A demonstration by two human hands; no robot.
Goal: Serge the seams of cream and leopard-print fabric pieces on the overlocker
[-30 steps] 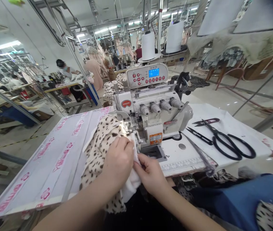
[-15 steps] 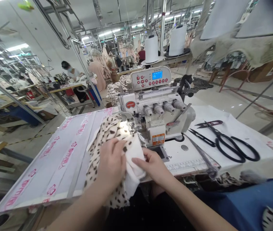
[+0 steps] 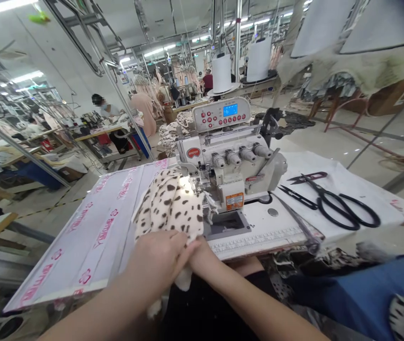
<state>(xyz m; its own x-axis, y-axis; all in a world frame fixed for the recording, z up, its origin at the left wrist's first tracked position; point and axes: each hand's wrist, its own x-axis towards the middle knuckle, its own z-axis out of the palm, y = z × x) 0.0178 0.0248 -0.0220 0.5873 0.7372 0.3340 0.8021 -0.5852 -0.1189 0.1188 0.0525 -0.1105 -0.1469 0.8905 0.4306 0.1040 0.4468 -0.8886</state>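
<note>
A cream fabric piece with dark spots [image 3: 173,203] lies at the needle area of a white overlock sewing machine [image 3: 230,166], lit by the machine's lamp. My left hand [image 3: 161,253] is closed on the fabric's near edge, its fingers bent over the cloth. Close against it, my right hand [image 3: 202,255] grips the same edge from the right, with its fingertips partly hidden behind the left hand and the cloth. A white end of the fabric hangs below both hands, over the table's front edge.
Black scissors [image 3: 344,203] and thread snips [image 3: 298,196] lie right of the machine. White thread cones [image 3: 221,73] stand behind it. A printed sheet [image 3: 81,227] covers the table's left side. A co-worker [image 3: 105,106] sits at another table, far left.
Both hands have moved nearer to me and come together at the fabric's near edge. The white underside that was folded up is now turned down, and the spotted side lies flatter.
</note>
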